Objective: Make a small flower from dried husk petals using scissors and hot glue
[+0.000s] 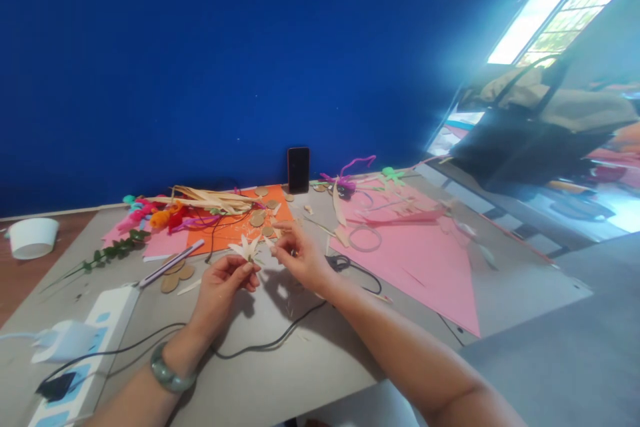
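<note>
My left hand (pixel 224 283) pinches the base of a small pale flower (pixel 246 247) made of pointed leaf strips, holding it just above the grey table (pixel 280 373). My right hand (pixel 300 255) is beside it, fingertips pinched on one of the flower's petals at its right side. A green bangle (pixel 169 373) circles my left wrist. Both hands hover over the table's middle, in front of an orange sheet (pixel 235 225).
A large pink sheet (pixel 425 267) lies right. Dried leaf strips (pixel 210 199), cardboard discs and coloured pipe cleaners (pixel 155 215) sit behind. A black phone (pixel 299 170) leans on the blue wall. A power strip (pixel 85 347) with a black cable, a green sprig (pixel 113 251) and a white bowl (pixel 33 237) are left.
</note>
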Available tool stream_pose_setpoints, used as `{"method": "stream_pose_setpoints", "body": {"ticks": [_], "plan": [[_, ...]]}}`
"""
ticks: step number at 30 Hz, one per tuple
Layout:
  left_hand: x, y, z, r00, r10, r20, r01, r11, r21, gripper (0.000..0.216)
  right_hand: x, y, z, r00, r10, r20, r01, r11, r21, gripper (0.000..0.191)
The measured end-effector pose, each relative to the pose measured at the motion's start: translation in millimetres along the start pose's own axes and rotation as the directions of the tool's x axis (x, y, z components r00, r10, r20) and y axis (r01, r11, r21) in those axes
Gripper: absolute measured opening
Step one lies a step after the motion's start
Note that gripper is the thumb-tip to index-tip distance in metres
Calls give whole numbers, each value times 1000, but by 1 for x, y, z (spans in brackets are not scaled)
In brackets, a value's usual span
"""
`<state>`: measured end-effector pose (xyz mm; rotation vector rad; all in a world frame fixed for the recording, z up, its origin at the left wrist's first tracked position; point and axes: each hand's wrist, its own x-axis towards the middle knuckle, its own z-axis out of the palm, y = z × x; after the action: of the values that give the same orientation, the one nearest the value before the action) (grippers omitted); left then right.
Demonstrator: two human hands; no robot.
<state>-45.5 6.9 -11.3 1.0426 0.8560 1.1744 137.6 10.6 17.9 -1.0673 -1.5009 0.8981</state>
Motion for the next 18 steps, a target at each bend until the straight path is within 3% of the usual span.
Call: {"method": "stream_pose_setpoints", "body": {"ticks": [5,12,18], "plan": [[-1,0,0,1000,7,22,-8,999,38,20,1,0,-3,969,220,115,-228,972,63,14],[-1,1,4,1000,-8,-5,9,999,45,25,0,-9,-5,954,238,182,-266,953,146,15],[-2,3,5,998,-39,43,36,997,74,26,0,-11,-6,958,236,161,-260,953,153,10]]}}
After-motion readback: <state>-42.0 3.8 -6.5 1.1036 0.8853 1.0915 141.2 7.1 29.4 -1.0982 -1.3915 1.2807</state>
